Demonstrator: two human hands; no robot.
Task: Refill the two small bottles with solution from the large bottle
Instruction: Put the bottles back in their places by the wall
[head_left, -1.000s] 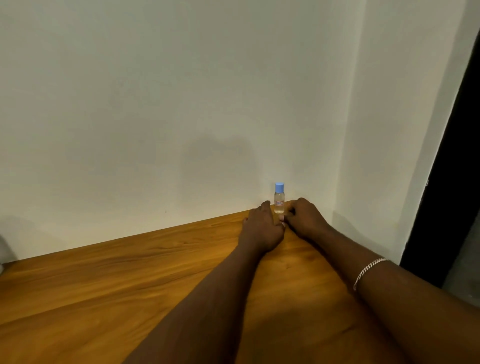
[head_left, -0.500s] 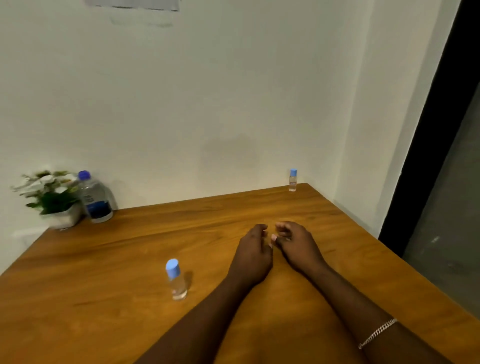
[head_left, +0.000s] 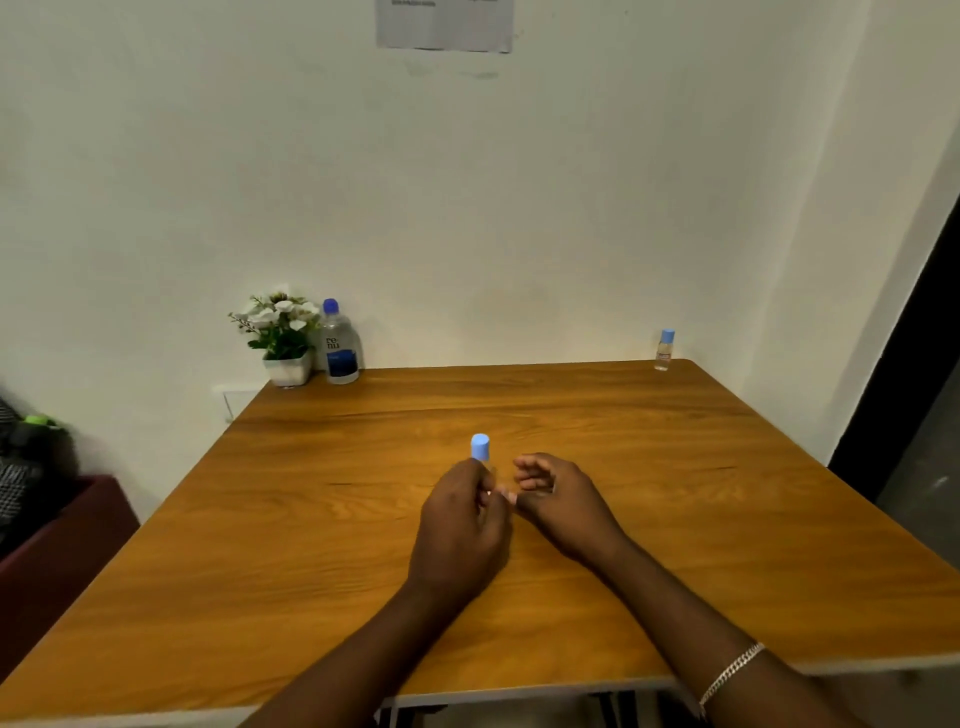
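- While the left hand (head_left: 460, 525) curls its fingers (head_left: 487, 492) round the near bottle (head_left: 480, 453) at mid-surface, only the blue cap (head_left: 479, 444) shows above the fist. The bottle is upright, but I cannot tell whether it is lifted or resting.
- The right hand (head_left: 563, 501) lies just beside it, fingers (head_left: 530, 470) loosely curled and grasping nothing.
- The far bottle (head_left: 664, 352) stands capped at the back right corner of the surface (head_left: 311, 545). The large bottle (head_left: 338, 347) stands at the back left, close against a potted plant (head_left: 280, 332). Both are well apart from the hands.
- All three caps look to be on, so I judge that no pouring has begun.
- The small bottles look light, clear and smooth-sided, probably stiff plastic, and easy to tip. They are best held low on the body, with the cap left free for the other hand to twist.
- The large bottle is likely heavier and somewhat squeezable. It should be taken round the middle and gripped gently. Filling such narrow mouths risks spills.
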